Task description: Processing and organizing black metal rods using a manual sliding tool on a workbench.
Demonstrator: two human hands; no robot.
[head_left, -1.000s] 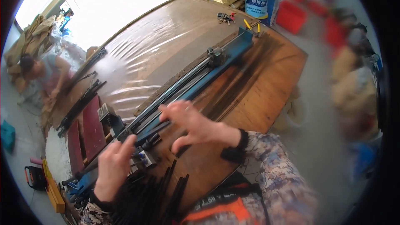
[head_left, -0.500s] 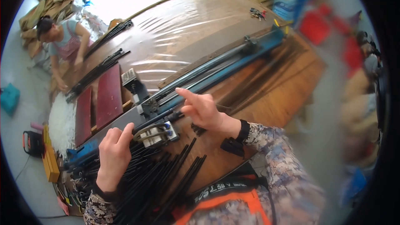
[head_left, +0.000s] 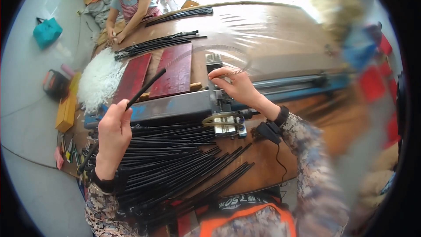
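Note:
My left hand point(head_left: 115, 131) is closed round a black rod point(head_left: 149, 87), whose free end points up and to the right. Between the fingertips of my right hand point(head_left: 241, 88), over the machine, is pinched a long thin coil spring point(head_left: 229, 74). It loops up and back to the left in a faint, blurred arc toward the rod's tip. Below my hands sits a small clamp unit with hoses point(head_left: 224, 125), part of a long blue and grey bench machine point(head_left: 175, 105). Many loose black rods point(head_left: 175, 160) lie in a heap nearest my body.
Two dark red boards point(head_left: 173, 72) lie behind the machine, beside a white pile of thin pieces point(head_left: 101, 79). Further back are black rod bundles point(head_left: 158, 44) and a co-worker point(head_left: 131, 0) bending over the table. A black cabled device point(head_left: 268, 131) rests by my right wrist.
My view has turned, so the machine lies more level. The left hand's rod now stands out raised, and a spring shows in my right hand, whose forefinger was extended before.

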